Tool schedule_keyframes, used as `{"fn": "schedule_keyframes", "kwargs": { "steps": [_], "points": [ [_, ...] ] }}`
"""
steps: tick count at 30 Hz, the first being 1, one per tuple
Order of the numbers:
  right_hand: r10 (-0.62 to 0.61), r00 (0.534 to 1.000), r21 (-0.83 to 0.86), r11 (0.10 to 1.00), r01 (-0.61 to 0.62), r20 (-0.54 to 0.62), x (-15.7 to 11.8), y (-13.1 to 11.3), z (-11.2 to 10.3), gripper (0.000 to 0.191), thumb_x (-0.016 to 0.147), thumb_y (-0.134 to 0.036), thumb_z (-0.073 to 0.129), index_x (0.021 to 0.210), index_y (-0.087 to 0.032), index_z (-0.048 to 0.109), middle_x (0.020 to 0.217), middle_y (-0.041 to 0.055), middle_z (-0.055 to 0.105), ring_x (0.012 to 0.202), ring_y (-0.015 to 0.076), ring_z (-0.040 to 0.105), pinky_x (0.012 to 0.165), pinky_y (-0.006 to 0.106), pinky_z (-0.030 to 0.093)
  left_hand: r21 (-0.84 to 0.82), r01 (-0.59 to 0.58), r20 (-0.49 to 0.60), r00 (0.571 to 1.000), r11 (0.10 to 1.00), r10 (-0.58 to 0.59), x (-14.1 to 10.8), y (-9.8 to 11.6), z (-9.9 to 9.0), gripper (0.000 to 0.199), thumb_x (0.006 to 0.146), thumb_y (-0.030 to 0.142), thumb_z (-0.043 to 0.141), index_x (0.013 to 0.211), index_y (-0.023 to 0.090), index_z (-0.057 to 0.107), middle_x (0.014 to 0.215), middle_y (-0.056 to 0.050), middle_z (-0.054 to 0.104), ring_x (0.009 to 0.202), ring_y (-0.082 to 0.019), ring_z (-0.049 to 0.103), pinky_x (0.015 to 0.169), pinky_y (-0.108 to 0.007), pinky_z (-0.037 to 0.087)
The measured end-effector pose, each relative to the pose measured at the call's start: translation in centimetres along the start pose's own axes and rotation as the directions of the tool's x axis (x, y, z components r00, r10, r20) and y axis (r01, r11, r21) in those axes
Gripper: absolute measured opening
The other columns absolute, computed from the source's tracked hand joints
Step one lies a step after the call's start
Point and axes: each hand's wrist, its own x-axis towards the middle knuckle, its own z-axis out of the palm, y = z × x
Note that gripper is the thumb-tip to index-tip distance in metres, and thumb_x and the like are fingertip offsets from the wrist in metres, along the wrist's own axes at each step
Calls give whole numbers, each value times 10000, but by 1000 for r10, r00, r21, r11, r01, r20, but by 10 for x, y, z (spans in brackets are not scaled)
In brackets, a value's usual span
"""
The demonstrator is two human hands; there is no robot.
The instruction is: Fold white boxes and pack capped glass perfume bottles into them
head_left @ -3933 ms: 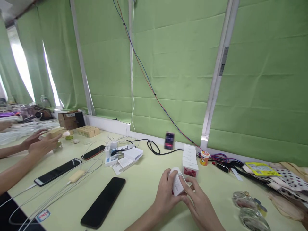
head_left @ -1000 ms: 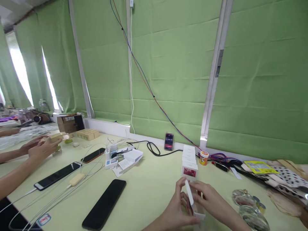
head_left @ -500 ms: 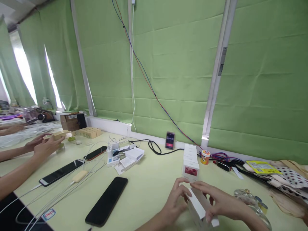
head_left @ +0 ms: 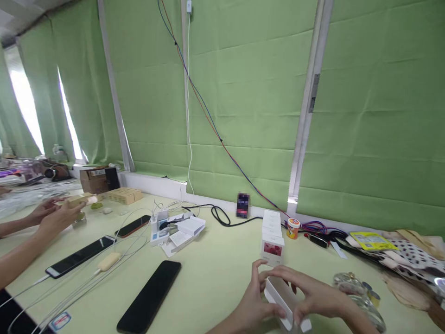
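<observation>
Between my two hands is a small white box (head_left: 281,299), its near end open with a flap sticking out. My left hand (head_left: 255,297) grips its left side, thumb on the near edge and fingers curled at the far end. Across its top and right side lies my right hand (head_left: 308,294), with the thumb at the near opening. Just beyond my fingers stands a row of white boxes (head_left: 273,239), the front one showing a red picture. Glass jars with lids (head_left: 358,290) are right of my right hand.
A black phone (head_left: 151,294) lies left of my hands. Farther left are charging phones (head_left: 81,255), cables and a power bank (head_left: 109,261). Another person's hands (head_left: 59,215) hold a box. An orange tub (head_left: 293,228) and cloth (head_left: 413,253) are at the back right.
My left thumb has come down onto the box's near edge, and the box's side wall now sits more upright. The camera view has shifted slightly to the right.
</observation>
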Motion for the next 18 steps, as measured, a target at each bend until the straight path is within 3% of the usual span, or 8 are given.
{"fn": "schedule_keyframes", "kwargs": {
  "steps": [3, 5, 8, 11, 12, 15, 18],
  "points": [
    [-10, 998, -38, 999, 12, 59, -3, -3, -1, 735, 704, -388, 716, 1373, -301, 423, 1457, 58, 390, 1345, 271, 321, 1070, 391, 305, 61, 18, -7, 1000, 998, -17, 1, 0, -1, 838, 513, 245, 869, 1154, 249, 329, 1061, -79, 639, 968, -251, 619, 765, -320, 477],
    [-17, 998, -87, 996, 21, 53, -4, -5, 6, 741, 753, -411, 679, 1410, -308, 351, 1519, 51, 289, 1391, 258, 233, 1110, 404, 237, 134, 11, -75, 997, 991, -1, 0, -4, -2, 745, 547, 249, 843, 1120, 234, 368, 1044, -64, 635, 923, -234, 620, 745, -306, 473],
    [-40, 993, -252, 968, 11, -110, 2, 1, 30, 786, 747, -363, 697, 1430, -274, 317, 1510, 84, 311, 1363, 264, 309, 1094, 408, 290, 280, 21, -190, 981, 960, 34, -3, -16, -6, 738, 620, 251, 769, 1205, 226, 320, 1048, -60, 623, 858, -210, 612, 743, -312, 473],
    [-185, 908, -536, 843, -51, -377, 13, 21, 61, 552, 788, -210, 618, 1326, -205, 494, 1271, 129, 588, 1103, 260, 591, 928, 371, 496, 404, -11, -166, 982, 915, 85, -6, -28, -9, 825, 639, 266, 691, 1329, 174, 248, 1188, -120, 561, 972, -254, 586, 850, -362, 456],
    [-260, 874, -622, 781, -60, -411, 16, 29, 70, 510, 805, -195, 586, 1309, -193, 513, 1210, 135, 626, 1038, 255, 627, 871, 351, 533, 461, -5, -154, 984, 887, 85, -7, -31, -10, 875, 625, 256, 674, 1366, 159, 219, 1206, -129, 551, 1001, -269, 576, 881, -378, 443],
    [-492, 762, -809, 584, -69, -421, 17, 50, 88, 398, 873, -215, 494, 1268, -206, 545, 1067, 122, 688, 885, 223, 681, 741, 287, 578, 658, 111, -165, 986, 745, -1, -11, -33, -11, 985, 593, 227, 655, 1436, 154, 149, 1190, -128, 570, 1055, -301, 550, 939, -420, 408],
    [-595, 693, -881, 457, -125, -407, 12, 55, 92, 348, 934, -233, 375, 1224, -229, 567, 953, 99, 710, 780, 193, 695, 622, 233, 579, 817, 212, -142, 975, 535, -169, -20, -19, -15, 1032, 592, 285, 695, 1458, 139, 152, 1230, -167, 557, 1112, -351, 512, 977, -482, 372]
  ]
}}
